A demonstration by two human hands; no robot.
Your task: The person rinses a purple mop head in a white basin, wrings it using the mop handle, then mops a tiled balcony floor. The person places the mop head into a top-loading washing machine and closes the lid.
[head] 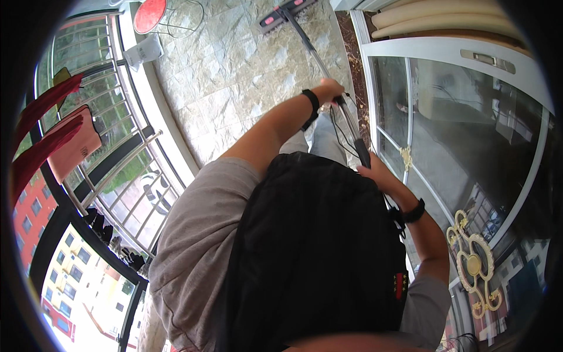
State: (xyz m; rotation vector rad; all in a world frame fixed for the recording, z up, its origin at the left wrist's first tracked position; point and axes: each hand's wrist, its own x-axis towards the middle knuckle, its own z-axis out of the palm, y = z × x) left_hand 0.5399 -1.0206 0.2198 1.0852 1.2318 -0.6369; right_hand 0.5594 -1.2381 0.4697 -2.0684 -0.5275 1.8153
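A long flat mop stands slanted before me, its metal pole (pixel 324 68) running from upper centre down towards my chest. My left hand (pixel 330 90) grips the pole around its middle joint, and the arm crosses in front of me. Lower down, my right hand (pixel 377 172) is wrapped round the black grip (pixel 362 152) at the pole's end. The wide grey mop head (pixel 281 16) with pink parts rests on the stone-patterned tile floor (pixel 220 83). A thin dark cord (pixel 338 127) hangs beside the pole.
A white-framed glass door (pixel 371 88) stands close on the right. Windows with metal railings (pixel 114 160) line the left side, with red cloth (pixel 48 136) hanging there. A red round stool (pixel 150 16) and a pale bag (pixel 144 50) are at upper left.
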